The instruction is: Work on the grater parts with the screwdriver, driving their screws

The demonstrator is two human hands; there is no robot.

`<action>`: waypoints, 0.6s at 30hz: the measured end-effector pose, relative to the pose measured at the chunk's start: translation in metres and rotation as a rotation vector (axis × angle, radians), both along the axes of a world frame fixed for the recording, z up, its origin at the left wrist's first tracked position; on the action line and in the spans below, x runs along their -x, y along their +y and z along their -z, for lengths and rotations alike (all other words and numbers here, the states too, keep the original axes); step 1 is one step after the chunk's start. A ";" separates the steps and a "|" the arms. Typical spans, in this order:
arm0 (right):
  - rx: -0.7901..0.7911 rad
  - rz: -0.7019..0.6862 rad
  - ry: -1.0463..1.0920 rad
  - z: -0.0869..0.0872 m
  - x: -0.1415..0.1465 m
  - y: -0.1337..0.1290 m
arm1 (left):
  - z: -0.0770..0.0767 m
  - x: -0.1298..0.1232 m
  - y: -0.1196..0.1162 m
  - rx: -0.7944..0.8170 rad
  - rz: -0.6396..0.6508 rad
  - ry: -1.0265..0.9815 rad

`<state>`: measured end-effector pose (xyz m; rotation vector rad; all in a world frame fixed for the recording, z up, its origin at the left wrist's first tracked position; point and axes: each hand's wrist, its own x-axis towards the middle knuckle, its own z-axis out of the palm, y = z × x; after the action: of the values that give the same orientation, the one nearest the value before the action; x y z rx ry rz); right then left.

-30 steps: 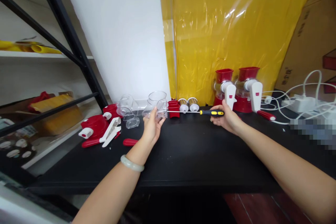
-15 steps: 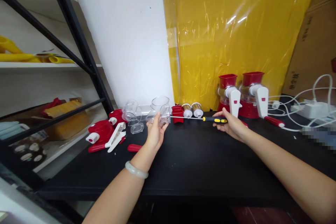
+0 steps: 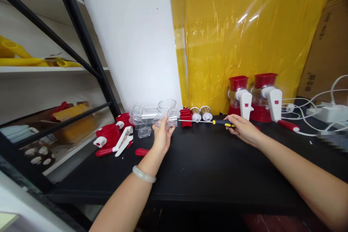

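Head view: your left hand [image 3: 162, 136] is closed around a clear plastic housing [image 3: 168, 109] over the black table [image 3: 212, 168], while your right hand [image 3: 243, 129] grips the screwdriver [image 3: 218, 122] by its handle, tip at the housing's right end, contact unclear.

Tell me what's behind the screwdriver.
Behind the screwdriver are a red plastic piece, two perforated drums and, farther back, yellow sheeting. Whatever it directly covers, or the right hand hides, can't be seen.

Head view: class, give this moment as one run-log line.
left hand: holds clear plastic housing | right hand: grips screwdriver | screwdriver: points at housing, contact unclear
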<state>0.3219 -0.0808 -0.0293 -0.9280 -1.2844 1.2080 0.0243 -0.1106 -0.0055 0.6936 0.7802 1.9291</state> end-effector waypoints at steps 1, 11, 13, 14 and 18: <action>-0.003 0.001 0.000 0.000 0.000 0.000 | 0.000 0.000 0.000 0.002 0.000 0.003; -0.026 0.052 -0.049 0.002 -0.005 0.005 | -0.002 0.001 -0.005 -0.042 -0.250 0.204; -0.028 0.055 -0.052 0.003 -0.005 0.005 | -0.001 0.000 -0.004 -0.034 -0.199 0.216; -0.029 0.056 -0.049 0.003 -0.005 0.005 | -0.001 0.000 -0.004 -0.043 -0.178 0.205; -0.018 0.089 -0.008 0.001 -0.005 0.005 | 0.000 0.000 -0.003 -0.032 -0.086 0.077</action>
<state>0.3270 -0.0759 -0.0308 -0.9677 -1.2461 1.1226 0.0238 -0.1138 -0.0055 0.7687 0.8404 2.0056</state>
